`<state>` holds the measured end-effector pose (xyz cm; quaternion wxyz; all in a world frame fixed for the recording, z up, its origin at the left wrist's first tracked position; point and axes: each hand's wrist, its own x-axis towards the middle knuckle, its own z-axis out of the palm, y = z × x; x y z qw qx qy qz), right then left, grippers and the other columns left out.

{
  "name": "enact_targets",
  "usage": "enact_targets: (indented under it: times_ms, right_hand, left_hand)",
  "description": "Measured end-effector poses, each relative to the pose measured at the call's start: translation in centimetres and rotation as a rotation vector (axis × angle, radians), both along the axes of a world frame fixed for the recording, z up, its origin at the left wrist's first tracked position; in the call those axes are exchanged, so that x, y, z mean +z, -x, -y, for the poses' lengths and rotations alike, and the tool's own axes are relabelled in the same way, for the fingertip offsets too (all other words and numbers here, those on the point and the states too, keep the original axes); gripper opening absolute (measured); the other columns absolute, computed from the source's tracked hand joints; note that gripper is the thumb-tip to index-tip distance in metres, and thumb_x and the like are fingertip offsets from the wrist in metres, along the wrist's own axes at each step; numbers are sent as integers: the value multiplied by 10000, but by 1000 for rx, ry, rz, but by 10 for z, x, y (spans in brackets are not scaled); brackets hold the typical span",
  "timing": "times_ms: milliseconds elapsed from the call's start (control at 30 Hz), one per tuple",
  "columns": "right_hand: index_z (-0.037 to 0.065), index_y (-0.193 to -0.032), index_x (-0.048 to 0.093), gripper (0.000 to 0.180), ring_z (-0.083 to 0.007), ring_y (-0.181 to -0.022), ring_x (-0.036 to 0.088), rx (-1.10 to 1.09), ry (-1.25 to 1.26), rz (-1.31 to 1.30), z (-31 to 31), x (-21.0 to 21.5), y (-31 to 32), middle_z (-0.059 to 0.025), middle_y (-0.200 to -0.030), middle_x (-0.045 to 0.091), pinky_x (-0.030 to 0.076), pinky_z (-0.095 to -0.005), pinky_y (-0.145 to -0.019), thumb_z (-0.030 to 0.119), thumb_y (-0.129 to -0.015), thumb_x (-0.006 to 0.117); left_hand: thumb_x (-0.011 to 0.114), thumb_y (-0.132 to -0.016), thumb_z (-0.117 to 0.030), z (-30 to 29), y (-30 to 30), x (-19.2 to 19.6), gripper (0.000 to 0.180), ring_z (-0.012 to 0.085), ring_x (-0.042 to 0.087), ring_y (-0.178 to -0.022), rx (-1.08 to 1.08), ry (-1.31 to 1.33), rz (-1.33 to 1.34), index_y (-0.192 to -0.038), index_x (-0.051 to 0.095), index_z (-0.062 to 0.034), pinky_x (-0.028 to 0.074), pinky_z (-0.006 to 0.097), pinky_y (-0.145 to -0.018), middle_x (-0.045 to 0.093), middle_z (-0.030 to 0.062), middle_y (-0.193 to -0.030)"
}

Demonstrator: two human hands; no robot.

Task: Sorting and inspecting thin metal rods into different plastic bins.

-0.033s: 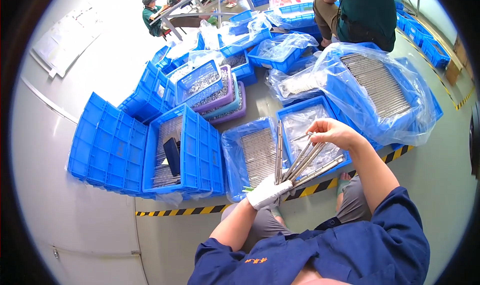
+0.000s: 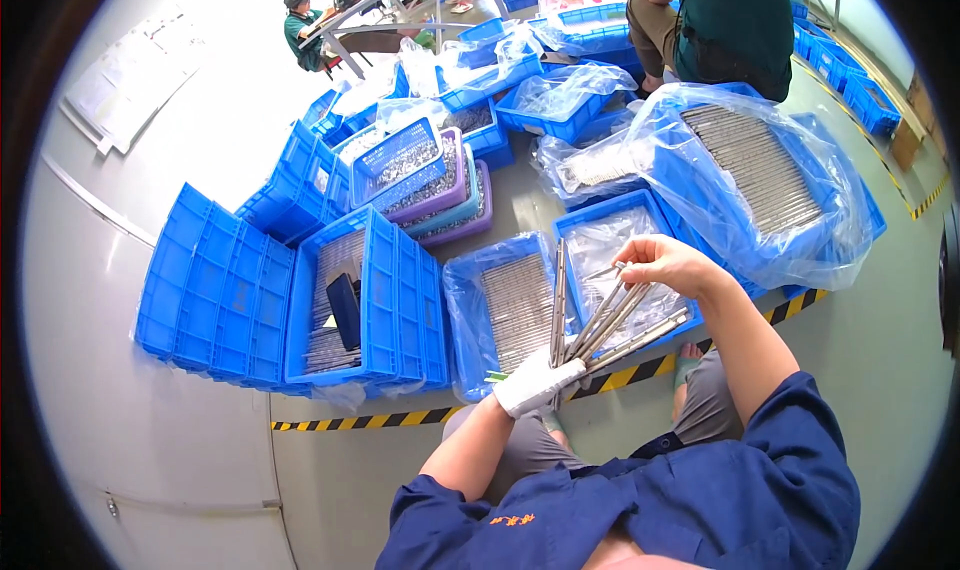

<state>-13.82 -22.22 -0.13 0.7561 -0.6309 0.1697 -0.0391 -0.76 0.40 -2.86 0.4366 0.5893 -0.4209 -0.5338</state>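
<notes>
The lower ends of the thin grey metal rods [image 2: 600,322] are hidden inside the white-gloved left hand [image 2: 536,382]. The contents of the clear plastic-lined blue crate [image 2: 640,210] are blurred by the film. A seated person's head is cut off at the top edge.

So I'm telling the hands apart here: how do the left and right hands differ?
The left hand wears a white glove; the right hand is bare. The left hand grips the bunch of metal rods at its lower end, while the right hand touches the fanned-out upper tips. The left hand sits lower, nearer the body; the right is higher. Both are on the same rods.
</notes>
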Motion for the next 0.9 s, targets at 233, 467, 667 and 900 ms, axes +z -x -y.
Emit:
enact_targets:
  times_ms: [233, 467, 667, 900]
  right_hand:
    - [3, -946, 548, 226, -114, -737, 553, -3, 3, -16, -5, -1, 2, -43, -806, 573, 437, -238, -712, 79, -743, 612]
    - [12, -943, 561, 240, -106, -761, 553, 15, 54, 50, 2, 9, -1, -32, -828, 578, 444, -233, -708, 81, -724, 631]
    - [15, -954, 563, 242, -117, -790, 566, -18, -23, 2, 2, 0, 1, -62, -880, 598, 453, -240, -752, 53, -721, 621]
    - [16, -975, 548, 242, -114, -797, 554, -137, 21, 240, 17, 18, 19, -60, -848, 581, 462, -244, -724, 118, -757, 571]
  left_hand:
    - [527, -777, -247, -4, 5, 2, 239, 86, 463, -593, 38, -51, -33, -877, 561, -33, 403, 232, -540, 536, 8, -678]
    - [559, -773, -207, -3, 1, 18, 292, 101, 500, -709, 16, -141, -39, -963, 537, 14, 429, 242, -635, 560, 41, -778]
    - [558, -771, -233, 2, -1, 10, 339, 95, 491, -752, 10, -79, -180, -1022, 547, -6, 423, 230, -662, 553, 27, -851]
    - [629, -731, -327, -8, 1, 24, 453, 78, 475, -745, -59, -222, -415, -1023, 526, 3, 395, 203, -648, 534, 6, -838]
